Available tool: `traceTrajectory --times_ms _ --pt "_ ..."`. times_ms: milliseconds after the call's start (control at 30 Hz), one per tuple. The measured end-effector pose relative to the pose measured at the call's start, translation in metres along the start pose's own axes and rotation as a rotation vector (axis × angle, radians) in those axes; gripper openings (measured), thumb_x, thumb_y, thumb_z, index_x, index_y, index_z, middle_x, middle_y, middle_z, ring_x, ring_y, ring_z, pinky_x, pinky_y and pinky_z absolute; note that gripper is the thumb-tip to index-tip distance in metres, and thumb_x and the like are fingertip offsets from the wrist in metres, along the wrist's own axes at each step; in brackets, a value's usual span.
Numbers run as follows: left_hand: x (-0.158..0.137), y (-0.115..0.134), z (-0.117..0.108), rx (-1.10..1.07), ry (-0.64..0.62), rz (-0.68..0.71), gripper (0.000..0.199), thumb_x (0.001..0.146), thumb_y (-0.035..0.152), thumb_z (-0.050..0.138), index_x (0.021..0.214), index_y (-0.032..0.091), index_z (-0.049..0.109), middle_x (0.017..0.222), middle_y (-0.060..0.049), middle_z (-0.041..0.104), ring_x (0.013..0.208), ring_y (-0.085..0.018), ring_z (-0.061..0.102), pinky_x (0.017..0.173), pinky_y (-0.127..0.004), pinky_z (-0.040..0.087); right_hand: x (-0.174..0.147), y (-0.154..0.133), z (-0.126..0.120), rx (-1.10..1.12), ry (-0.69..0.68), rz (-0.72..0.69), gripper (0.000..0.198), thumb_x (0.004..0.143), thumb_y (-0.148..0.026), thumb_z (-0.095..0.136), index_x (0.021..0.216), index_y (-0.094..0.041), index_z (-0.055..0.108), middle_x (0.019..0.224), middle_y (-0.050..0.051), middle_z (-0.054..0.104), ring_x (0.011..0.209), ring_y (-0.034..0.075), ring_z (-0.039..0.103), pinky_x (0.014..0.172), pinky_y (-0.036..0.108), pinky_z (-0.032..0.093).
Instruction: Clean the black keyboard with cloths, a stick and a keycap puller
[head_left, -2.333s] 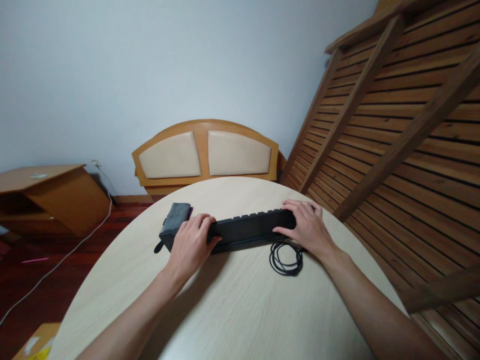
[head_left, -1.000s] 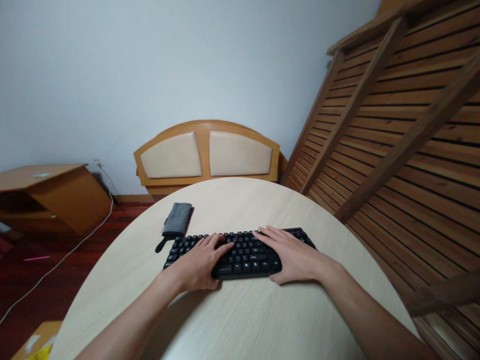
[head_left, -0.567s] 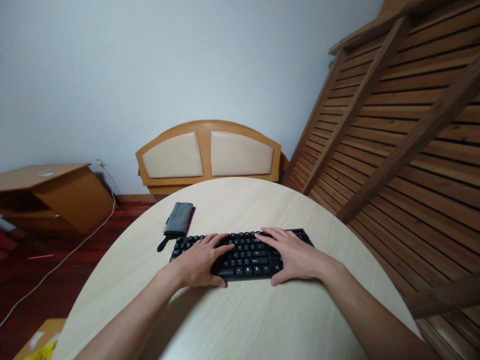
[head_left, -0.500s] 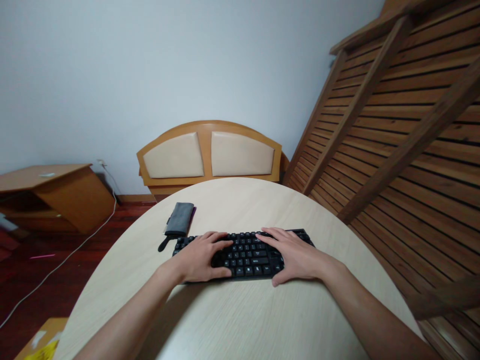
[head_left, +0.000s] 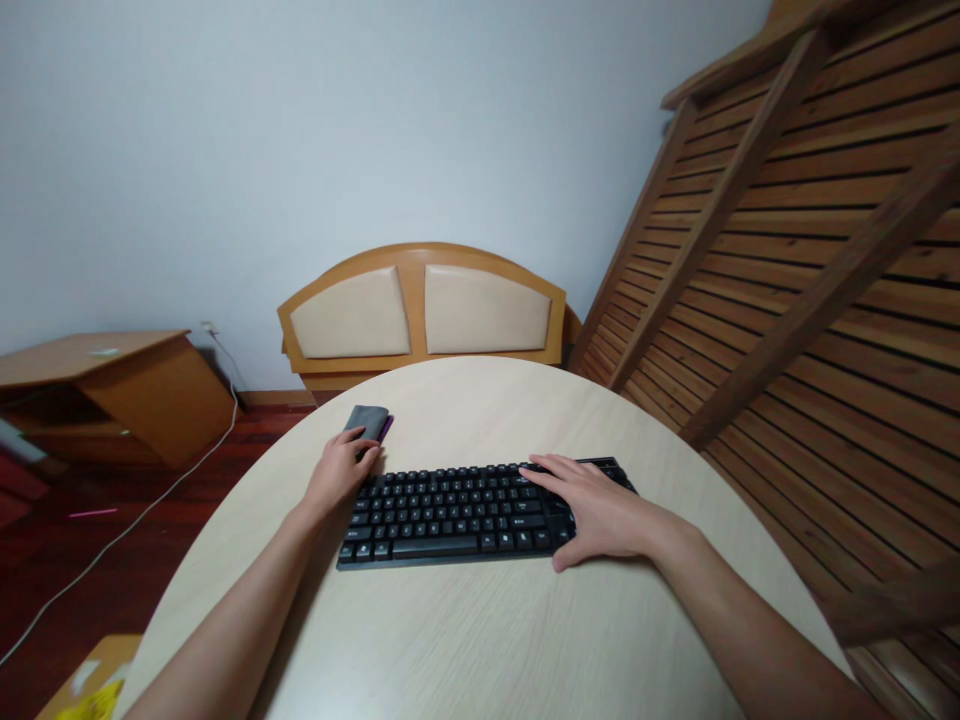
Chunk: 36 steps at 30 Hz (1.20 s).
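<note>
A black keyboard lies across the pale round table, its keys facing up. Over its right end rests my right hand, fingers spread toward the far edge and thumb at the near edge. Beyond the keyboard's left end, my left hand has its fingers closed over the near part of a grey pouch. A purple edge shows along the pouch's right side. The pouch's near end and its black strap are hidden under my left hand.
Past the table stands a wooden headboard with two cream panels. Slatted wood leans along the right side. On the left are a low wooden cabinet, a white cable on the dark red floor, and a cardboard box.
My left hand has left the keyboard's left half and moved left and away from me onto the pouch. My right hand has stayed on the keyboard.
</note>
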<state>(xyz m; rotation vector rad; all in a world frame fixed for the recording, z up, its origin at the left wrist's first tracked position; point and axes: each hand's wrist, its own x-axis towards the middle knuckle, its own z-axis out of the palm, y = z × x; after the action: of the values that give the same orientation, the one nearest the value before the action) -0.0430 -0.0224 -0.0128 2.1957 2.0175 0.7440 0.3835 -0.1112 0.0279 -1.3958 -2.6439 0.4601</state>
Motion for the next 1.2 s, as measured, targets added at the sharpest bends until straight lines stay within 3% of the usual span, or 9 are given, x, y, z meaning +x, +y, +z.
traceTrajectory --times_ms 167,300,567,833,1000,1200 --pt "0.001 -0.006 0.000 -0.078 0.078 -0.019 0.030 0.077 0.033 0.061 0.098 0.020 0.078 0.133 -0.011 0.063 0.125 -0.033 0.058 0.114 -0.041 0.039 0.000 0.000 0.000 -0.015 -0.008 -0.007 0.118 0.056 -0.056 0.089 0.157 -0.027 0.036 0.165 0.014 0.029 0.149 0.038 0.027 0.119 0.057 0.026" --pt "0.002 -0.008 -0.002 -0.171 0.207 -0.100 0.028 0.075 0.022 0.058 0.098 0.017 0.074 0.127 -0.011 0.068 0.121 -0.032 0.061 0.111 -0.044 0.042 0.000 0.003 0.002 -0.015 0.007 -0.018 0.118 0.055 -0.056 0.089 0.157 -0.026 0.036 0.165 0.014 0.029 0.149 0.039 0.028 0.119 0.058 0.026" --pt "0.013 -0.029 -0.018 -0.350 0.527 -0.361 0.039 0.076 0.027 0.055 0.107 0.012 0.072 0.096 -0.010 0.076 0.085 -0.025 0.072 0.082 -0.037 0.058 0.002 0.003 -0.002 0.015 -0.047 0.017 0.119 0.057 -0.061 0.087 0.158 -0.026 0.034 0.166 0.013 0.025 0.150 0.040 0.023 0.121 0.056 0.021" --pt "0.010 -0.057 -0.044 -0.274 0.750 -0.355 0.034 0.077 0.023 0.054 0.106 0.013 0.070 0.116 -0.011 0.072 0.103 -0.026 0.068 0.097 -0.040 0.053 0.003 0.004 0.000 0.007 -0.051 0.025 0.120 0.056 -0.061 0.087 0.158 -0.027 0.033 0.167 0.012 0.024 0.151 0.038 0.021 0.122 0.054 0.019" --pt "0.003 -0.073 -0.046 -0.106 0.677 -0.244 0.027 0.077 0.024 0.053 0.098 0.016 0.068 0.124 -0.010 0.069 0.116 -0.028 0.062 0.109 -0.046 0.043 0.002 0.000 -0.002 0.002 -0.056 0.036 0.119 0.057 -0.058 0.087 0.158 -0.026 0.034 0.167 0.012 0.024 0.151 0.037 0.022 0.122 0.054 0.020" --pt "-0.002 -0.076 -0.033 0.037 0.290 -0.040 0.017 0.066 0.026 0.060 0.076 0.022 0.073 0.099 -0.009 0.077 0.098 -0.030 0.068 0.098 -0.039 0.051 0.002 -0.001 -0.003 -0.009 -0.046 0.034 0.119 0.056 -0.057 0.087 0.158 -0.026 0.034 0.167 0.011 0.025 0.151 0.037 0.023 0.121 0.054 0.022"
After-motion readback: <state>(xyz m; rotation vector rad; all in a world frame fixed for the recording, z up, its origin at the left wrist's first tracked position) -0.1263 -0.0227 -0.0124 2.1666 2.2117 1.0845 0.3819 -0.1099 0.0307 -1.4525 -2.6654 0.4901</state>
